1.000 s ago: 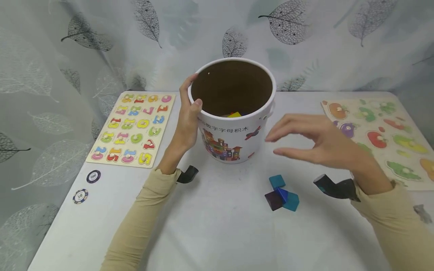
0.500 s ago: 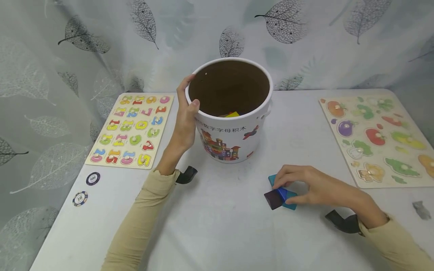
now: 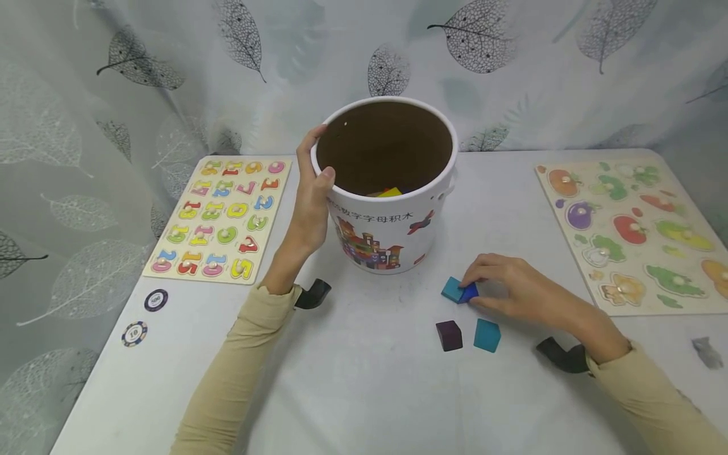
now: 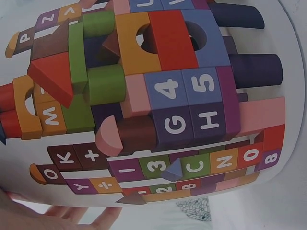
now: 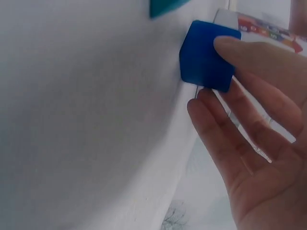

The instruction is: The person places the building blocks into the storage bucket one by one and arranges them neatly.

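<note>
My left hand grips the left rim of a white bucket, thumb outside and fingers round the back edge. Building-block pictures cover the bucket's side. A few blocks, including a yellow block, show inside at the bottom. To the right of the bucket, my right hand pinches a blue block between thumb and fingers. Against it in the head view lies a teal block. A dark purple block and another teal block rest on the table nearer to me, apart from each other.
A number puzzle board lies left of the bucket, with two poker chips, a dark chip and a pale-rimmed chip, below it. On the right is a vegetable puzzle board. A leaf-patterned curtain hangs behind the table.
My right hand has come down from beside the bucket to the blocks and taken hold of the blue one, shifting it away from me. The clustered blocks have spread apart. My left hand stays on the rim.
</note>
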The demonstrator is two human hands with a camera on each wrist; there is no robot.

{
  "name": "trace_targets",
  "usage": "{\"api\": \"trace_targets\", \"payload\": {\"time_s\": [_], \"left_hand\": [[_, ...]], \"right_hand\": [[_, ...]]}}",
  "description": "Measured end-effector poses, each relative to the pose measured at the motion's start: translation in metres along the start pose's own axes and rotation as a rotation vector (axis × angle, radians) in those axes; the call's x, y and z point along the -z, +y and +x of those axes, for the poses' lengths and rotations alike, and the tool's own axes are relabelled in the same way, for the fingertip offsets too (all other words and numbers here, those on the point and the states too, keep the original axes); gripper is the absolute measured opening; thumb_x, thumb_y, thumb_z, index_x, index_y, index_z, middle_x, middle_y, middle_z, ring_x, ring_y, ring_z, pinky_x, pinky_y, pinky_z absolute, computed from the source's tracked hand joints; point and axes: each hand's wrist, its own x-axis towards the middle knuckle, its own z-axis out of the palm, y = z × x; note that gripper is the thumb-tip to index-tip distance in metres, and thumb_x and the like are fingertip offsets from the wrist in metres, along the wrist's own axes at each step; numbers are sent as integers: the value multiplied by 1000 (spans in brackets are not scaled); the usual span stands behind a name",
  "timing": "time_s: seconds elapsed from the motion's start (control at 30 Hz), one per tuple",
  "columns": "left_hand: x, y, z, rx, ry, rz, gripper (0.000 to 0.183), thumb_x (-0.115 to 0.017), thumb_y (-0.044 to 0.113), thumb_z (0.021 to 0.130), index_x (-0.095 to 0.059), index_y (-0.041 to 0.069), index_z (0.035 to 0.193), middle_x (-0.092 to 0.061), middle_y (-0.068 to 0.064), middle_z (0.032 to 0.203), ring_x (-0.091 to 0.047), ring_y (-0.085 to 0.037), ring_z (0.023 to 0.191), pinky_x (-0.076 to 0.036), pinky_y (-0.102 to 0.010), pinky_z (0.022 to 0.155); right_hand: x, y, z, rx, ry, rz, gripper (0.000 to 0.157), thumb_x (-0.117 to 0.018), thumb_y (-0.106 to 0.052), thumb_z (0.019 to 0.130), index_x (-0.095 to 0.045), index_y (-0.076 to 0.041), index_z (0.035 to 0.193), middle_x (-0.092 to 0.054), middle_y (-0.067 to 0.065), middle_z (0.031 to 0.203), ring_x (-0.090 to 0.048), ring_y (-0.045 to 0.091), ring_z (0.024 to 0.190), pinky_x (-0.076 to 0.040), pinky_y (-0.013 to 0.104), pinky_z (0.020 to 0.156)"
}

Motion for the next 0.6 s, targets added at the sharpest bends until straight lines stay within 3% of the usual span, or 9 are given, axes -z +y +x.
{"api": "trace_targets", "payload": {"time_s": [0.2,0.43,0.6], "left_hand": [[1,0,0,-3,4,15,86,-41,61,83,-15,14,151,-32,-12,152,-38,-34,135,-31,-59,109],[1,1,-1,-1,12,33,88,-41,63,83,-15,13,151,-32,-11,153,-38,-32,135,-31,-57,111],[0,-1,0,-6,5,20,89,-42,64,83,-15,13,151,-32,-11,153,-39,-31,135,-32,-56,110]], "right_hand": [[3,10,-5,72,11,-33,36,-84,-10,74,-71,-24,105,-64,-18,103,-60,2,97,-54,34,88],[-3,17,-6,155,30,59,35,-83,-10,74,-71,-25,104,-65,-19,100,-61,-1,90,-55,24,83],[3,14,-4,175,42,46,36,-84,-10,73,-72,-23,104,-66,-18,99,-61,-2,88,-55,22,82]]}}
